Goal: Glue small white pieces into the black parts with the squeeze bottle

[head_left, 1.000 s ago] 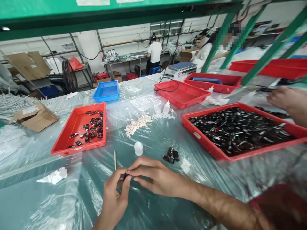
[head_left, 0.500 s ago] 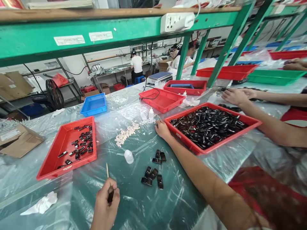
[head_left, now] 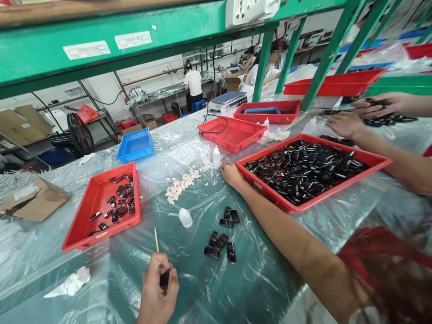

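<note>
My left hand (head_left: 158,288) is closed around a thin pointed wooden stick (head_left: 156,239), its tip upward. A dark patch shows between thumb and fingers; I cannot tell whether it is a part or shadow. My right hand (head_left: 232,174) reaches far forward, fingers curled together at the corner of a red tray (head_left: 293,208) heaped with small black parts (head_left: 300,168). What those fingers hold, if anything, is hidden. Beside them lie small whitish pieces (head_left: 182,183) and a white squeeze bottle (head_left: 216,155). Between my hands are a translucent white cap (head_left: 185,218) and several loose black parts (head_left: 221,241).
At left, a red tray (head_left: 101,238) holds scattered black parts. Behind stand a blue tray (head_left: 135,155) and another red tray (head_left: 232,146). Crumpled tissue (head_left: 72,281) lies front left. A green beam (head_left: 189,29) crosses overhead. A co-worker's hands (head_left: 357,117) work at right.
The view has tilted down and shifted slightly. My left hand still grips the stick, and my right hand stays by the tray corner. The co-worker's far hand has risen, with something black in it.
</note>
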### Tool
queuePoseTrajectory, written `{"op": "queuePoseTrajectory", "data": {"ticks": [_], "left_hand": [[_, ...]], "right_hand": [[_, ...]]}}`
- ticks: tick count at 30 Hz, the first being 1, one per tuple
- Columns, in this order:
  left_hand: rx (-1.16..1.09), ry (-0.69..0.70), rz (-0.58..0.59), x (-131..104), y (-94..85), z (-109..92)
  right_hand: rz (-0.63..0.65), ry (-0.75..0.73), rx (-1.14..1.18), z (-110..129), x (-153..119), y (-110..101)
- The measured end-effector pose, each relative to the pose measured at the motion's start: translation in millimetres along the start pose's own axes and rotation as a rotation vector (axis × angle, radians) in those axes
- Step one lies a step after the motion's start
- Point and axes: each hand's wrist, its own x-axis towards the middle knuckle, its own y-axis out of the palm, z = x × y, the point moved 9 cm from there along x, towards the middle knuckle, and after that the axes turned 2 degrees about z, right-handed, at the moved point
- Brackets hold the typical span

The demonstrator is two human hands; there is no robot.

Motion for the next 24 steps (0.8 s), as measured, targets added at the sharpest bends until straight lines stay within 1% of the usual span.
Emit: {"op": "queuePoseTrajectory", "data": {"ticks": [2, 4, 6, 8, 10, 12, 13, 15, 17, 19, 21, 24], "left_hand": [[-0.017, 0.027, -0.011, 0.3, 0.7, -3.9], [-0.028, 0.022, -0.002, 0.9, 2.3, -3.8], [-0.031, 0.008, 0.037, 1.2, 5.7, -2.8], [-0.045, 0.015, 0.082, 0.2, 9.2, -4.2], [-0.075, 0.037, 0.099, -2.5, 10.3, -7.0], [-0.109, 0.049, 0.116, -6.4, 11.7, -8.7], [-0.123, 0.05, 0.125, -8.7, 12.7, -8.8], [-0.141, 0.06, 0.13, -13.0, 13.5, -9.4], [-0.135, 0.096, 0.13, -16.1, 13.7, -12.3], [-0.115, 0.161, 0.12, -17.5, 12.9, -17.9], [-0.084, 0.219, 0.104, -17.1, 11.7, -23.3], [-0.041, 0.27, 0.085, -15.0, 10.0, -28.9]], "right_hand": [[-0.01, 0.005, 0.117, 0.8, -4.5, -4.9], [-0.013, -0.021, 0.249, 3.7, -11.6, -10.7], [-0.011, -0.068, 0.387, 10.6, -20.6, -18.9], [-0.014, -0.121, 0.533, 23.9, -31.9, -30.6], [-0.016, -0.183, 0.683, 46.8, -48.7, -44.9], [0.008, -0.261, 0.82, 80.0, -74.8, -58.8], [0.04, -0.305, 0.88, 99.6, -91.9, -64.2], [0.133, -0.389, 0.989, 139.4, -131.6, -71.3], [0.329, -0.477, 1.202, 177.5, -173.5, -70.8], [0.526, -0.507, 1.293, 203.4, -207.6, -62.7], [0.673, -0.468, 1.326, 214.8, -227.7, -48.6], [0.812, -0.361, 1.349, 216.8, -238.4, -24.5]]}}
